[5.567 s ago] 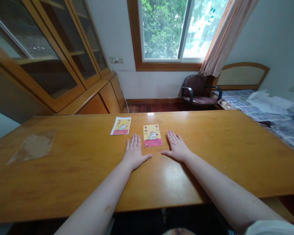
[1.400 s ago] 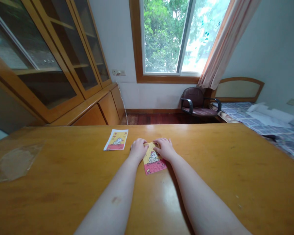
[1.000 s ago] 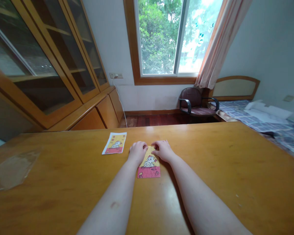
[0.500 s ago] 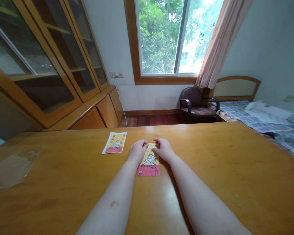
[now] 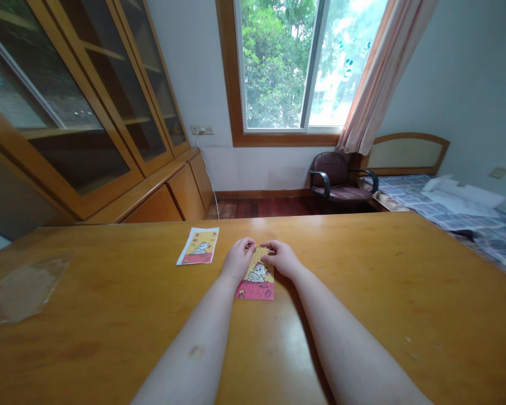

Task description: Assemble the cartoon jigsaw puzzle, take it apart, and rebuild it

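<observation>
A small jigsaw puzzle (image 5: 257, 287) lies on the wooden table, with a white cartoon animal on yellow above a pink band. Thin seams between its pieces show faintly. My left hand (image 5: 237, 260) is closed at its upper left edge, thumb and fingers pressed together there. At the upper right corner, my right hand (image 5: 281, 259) has curled fingers and a bent thumb on the puzzle. Both hands cover parts of its far end, so what exactly sits between the fingertips is hidden. A white-bordered picture card (image 5: 198, 246) with the same design lies to the left.
A clear plastic sheet or bag (image 5: 23, 289) rests at the table's left. Beyond the wooden table (image 5: 383, 292) stand an armchair (image 5: 331, 174) and a bed (image 5: 398, 188) with papers on it. A glass-door cabinet (image 5: 109, 112) lines the left wall.
The puzzle has shifted very slightly away from me. Both hands stay at its far end, with the right fingertips a little closer to the left hand.
</observation>
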Tool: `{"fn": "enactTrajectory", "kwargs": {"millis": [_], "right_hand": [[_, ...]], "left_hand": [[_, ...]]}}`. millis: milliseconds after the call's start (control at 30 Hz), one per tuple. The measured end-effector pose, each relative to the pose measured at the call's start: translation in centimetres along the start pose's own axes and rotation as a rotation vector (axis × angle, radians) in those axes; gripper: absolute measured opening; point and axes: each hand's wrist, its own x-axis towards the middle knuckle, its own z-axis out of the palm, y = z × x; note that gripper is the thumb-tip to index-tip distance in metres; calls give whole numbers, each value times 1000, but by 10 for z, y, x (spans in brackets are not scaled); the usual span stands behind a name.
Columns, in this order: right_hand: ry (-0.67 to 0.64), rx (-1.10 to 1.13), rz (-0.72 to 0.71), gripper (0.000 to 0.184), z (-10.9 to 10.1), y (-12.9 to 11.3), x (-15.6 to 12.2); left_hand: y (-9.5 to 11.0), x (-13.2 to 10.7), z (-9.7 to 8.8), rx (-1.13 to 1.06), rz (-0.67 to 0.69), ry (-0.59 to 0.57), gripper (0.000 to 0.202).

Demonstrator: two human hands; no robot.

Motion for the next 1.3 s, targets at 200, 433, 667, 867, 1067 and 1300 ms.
{"fn": "enactTrajectory", "kwargs": {"millis": [200, 433, 667, 867, 1067, 1300], "right_hand": [[8, 4, -19, 27, -1, -3, -1], [110, 124, -35, 21, -1, -5, -1], [171, 163, -63, 21, -1, -1, 1], [119, 238, -37, 27, 0, 1, 2], [103, 189, -33, 26, 0, 1, 1], [145, 150, 6, 23, 0, 1, 1]], "left_hand": [[-2, 1, 3, -45, 21, -11, 14], [-4, 2, 8, -67, 45, -54, 20], [-3, 1, 8, -53, 71, -100, 18], [-3, 2, 6, -39, 76, -94, 18], [-1, 1, 5, -55, 73, -82, 18], [-1, 1, 5, -43, 82, -82, 18]]}}
